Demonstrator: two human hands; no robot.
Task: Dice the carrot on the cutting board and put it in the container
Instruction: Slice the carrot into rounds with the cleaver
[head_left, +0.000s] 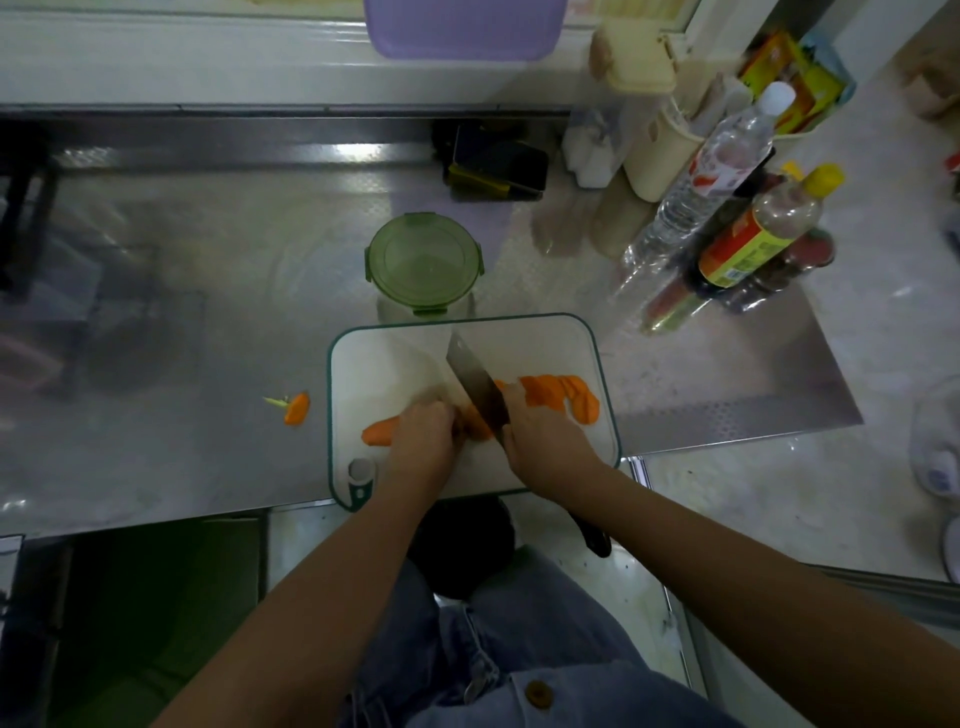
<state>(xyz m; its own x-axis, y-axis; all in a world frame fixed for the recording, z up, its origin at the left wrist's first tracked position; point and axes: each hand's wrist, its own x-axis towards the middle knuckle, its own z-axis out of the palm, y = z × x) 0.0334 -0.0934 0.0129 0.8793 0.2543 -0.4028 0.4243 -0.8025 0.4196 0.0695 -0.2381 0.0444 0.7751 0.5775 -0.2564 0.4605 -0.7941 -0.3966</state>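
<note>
Carrot: the uncut carrot (379, 432) lies across the near half of the cutting board (363, 358). Its blunt end points at the board's left edge and its other end is hidden under the hand.
Slices: a fanned row of slices (561, 396) lies by the board's right edge, not yet diced.
Left hand: the left hand (422, 436) has its fingers curled down over the carrot, pinning it just beside the blade.
Right hand: the right hand (545, 439) is clenched round the knife handle, which the fist hides.
Knife: the knife (475, 382) slants from the board's far middle toward its near right, with its edge at the carrot's cut face.
Container: the round container (423, 260) has its green clip lid on. It stands on the counter (208, 312) just beyond the board's far edge.
Handling: the carrot is probably stiff and dense, and being round it is apt to roll. Its damp cut faces are likely slippery. It is best held on the thick uncut part, fingertips tucked back from the blade. The slices are light and should stack flat for dicing.
Offcut: the carrot top (297, 408), with its green stub, lies on the counter left of the board.
Writing: the red-and-yellow label on the dark bottle (753, 249) near the counter's right edge is too blurred to read.
</note>
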